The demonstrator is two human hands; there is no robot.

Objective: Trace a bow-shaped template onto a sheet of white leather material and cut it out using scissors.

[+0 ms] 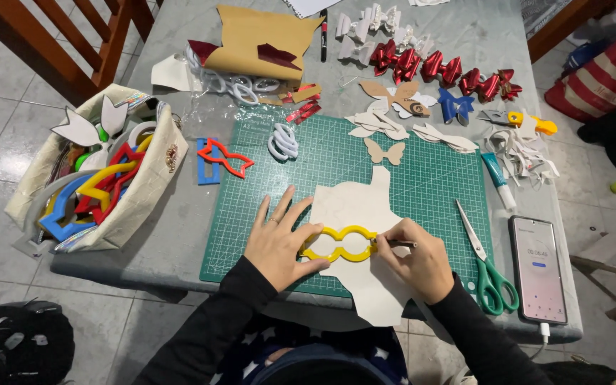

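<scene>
Grey and smooth, the counter [180, 214] carries a large green cutting mat [422, 178] with a printed grid. On the mat's near half lies an off-white sheet [354, 207], irregularly cut, its lower end hanging past the mat's front edge. It looks thin and limp, likely to slide or buckle unless pinned flat. At the counter's left edge stands a cream fabric basket [155, 171] full of coloured outline templates. Along the far side sit a tan folded card [251, 36], a row of shiny red bows [436, 70] and white bows [365, 25].

A phone [537, 269] lies at the right front corner, touching nothing, with green-handled scissors [490, 267] just beside it on the mat's edge.

Flat on the sheet rests the yellow template [338, 244], a lobed plastic outline. It looks light and stiff, so it would shift easily; pressing down on its rim, as is done here, seems the surest hold. The left hand [276, 246] lies spread over its left end, fingers open and pressing, thumb along the lower rim. The right hand [415, 260] is closed around a thin pen [401, 244], tip set against the template's right end. A ring [273, 221] shows on the left hand.
</scene>
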